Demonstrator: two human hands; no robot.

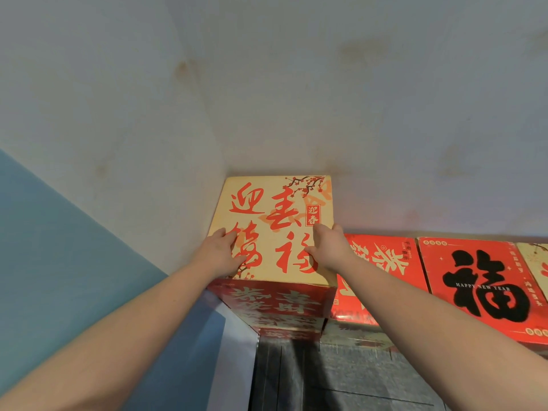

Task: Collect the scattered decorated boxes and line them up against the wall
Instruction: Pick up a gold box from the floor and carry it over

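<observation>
A cream box with red calligraphy and plum blossoms (275,209) tops a stack of red decorated boxes (278,304) in the corner, against the wall. My left hand (221,253) lies flat on the cream top near its left edge. My right hand (327,247) presses the top near its right edge, thumb over the side. To the right, lower down, a red box with gold characters (385,262), a red box with a large black character and "HAPPY NEW YEAR" (480,280) and a cream box at the frame edge (536,262) stand in a row along the wall.
White stained walls (326,99) meet in a corner behind the stack. A blue panel (44,247) runs along the left. Dark grey tiled floor (341,378) lies below the boxes.
</observation>
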